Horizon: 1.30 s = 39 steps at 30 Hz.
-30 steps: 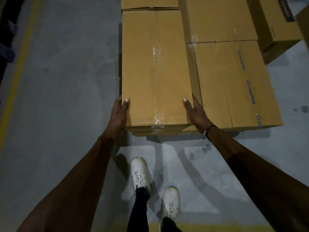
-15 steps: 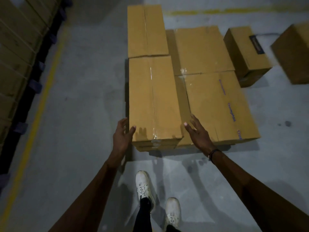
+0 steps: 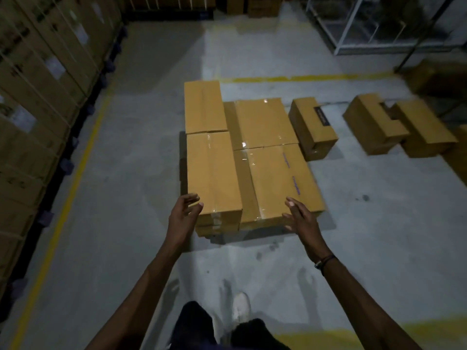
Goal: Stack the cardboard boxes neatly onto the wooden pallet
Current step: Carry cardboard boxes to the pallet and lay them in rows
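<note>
Several taped cardboard boxes form a low stack on the floor ahead; the pallet beneath is hidden in shadow. The near-left box (image 3: 213,173) is the tallest at the front, with another box (image 3: 204,107) behind it. To their right lie a lower box with blue lettering (image 3: 278,183) and one behind it (image 3: 262,122). My left hand (image 3: 183,215) hovers open by the near-left box's front corner, not touching it. My right hand (image 3: 300,218) hangs open in front of the lettered box, holding nothing.
Loose boxes sit on the floor right of the stack: one with a dark label (image 3: 312,127) and two further right (image 3: 374,122), (image 3: 427,130). Strapped cartons (image 3: 38,79) on dark pallets line the left behind a yellow floor line (image 3: 75,173). A glass partition (image 3: 379,24) stands back right.
Both hands have let go of the near-left box and drawn back with fingers spread. My view has pulled back and lifted, revealing more floor and the loose boxes.
</note>
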Available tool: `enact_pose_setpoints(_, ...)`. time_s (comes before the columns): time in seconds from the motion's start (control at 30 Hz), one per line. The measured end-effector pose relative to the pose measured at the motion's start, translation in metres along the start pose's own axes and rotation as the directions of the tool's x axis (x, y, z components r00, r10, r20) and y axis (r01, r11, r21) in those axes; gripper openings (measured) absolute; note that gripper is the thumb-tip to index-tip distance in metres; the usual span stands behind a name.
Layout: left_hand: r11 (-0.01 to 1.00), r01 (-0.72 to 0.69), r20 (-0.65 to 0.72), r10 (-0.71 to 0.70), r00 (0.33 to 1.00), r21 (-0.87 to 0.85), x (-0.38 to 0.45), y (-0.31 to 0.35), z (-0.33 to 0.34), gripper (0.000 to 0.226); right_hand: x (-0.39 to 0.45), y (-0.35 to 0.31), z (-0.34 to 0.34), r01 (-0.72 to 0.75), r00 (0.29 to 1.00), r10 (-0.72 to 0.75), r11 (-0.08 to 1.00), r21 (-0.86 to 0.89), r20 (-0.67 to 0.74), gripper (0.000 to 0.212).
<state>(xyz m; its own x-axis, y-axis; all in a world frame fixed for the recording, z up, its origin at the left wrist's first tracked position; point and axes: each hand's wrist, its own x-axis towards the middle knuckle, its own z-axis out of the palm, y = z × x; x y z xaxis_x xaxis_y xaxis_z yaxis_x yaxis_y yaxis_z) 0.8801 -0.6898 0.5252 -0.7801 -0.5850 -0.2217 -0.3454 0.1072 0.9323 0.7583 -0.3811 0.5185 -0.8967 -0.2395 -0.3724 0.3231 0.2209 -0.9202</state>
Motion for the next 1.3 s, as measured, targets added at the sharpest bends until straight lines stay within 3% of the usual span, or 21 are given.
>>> enact_pose_setpoints(0.27, 0.99, -0.028, 0.182, 0.053, 0.982, -0.135, -0.068, 0.048, 0.025, 0.016, -0.114, 0.003, -0.062, 0.022, 0.959, 0.034, 0.981, 0.192, -0.282, 0.028)
enact_pose_setpoints(0.57, 0.969, -0.002, 0.379, 0.099, 0.92, -0.249, -0.091, 0.109, 0.117, 0.017, -0.179, -0.001, -0.132, 0.116, 0.857, 0.046, 0.953, 0.279, -0.513, 0.03)
enact_pose_setpoints(0.93, 0.963, -0.016, 0.442, 0.138, 0.886, -0.268, -0.071, 0.173, 0.279, 0.017, -0.127, -0.006, -0.283, 0.217, 0.789, 0.024, 0.924, 0.315, -0.614, 0.031)
enact_pose_setpoints(1.3, 0.944, 0.074, 0.332, 0.039, 0.942, -0.322, -0.038, 0.232, 0.457, 0.016, -0.016, -0.042, -0.468, 0.17, 0.842, -0.006, 0.952, 0.254, -0.539, 0.033)
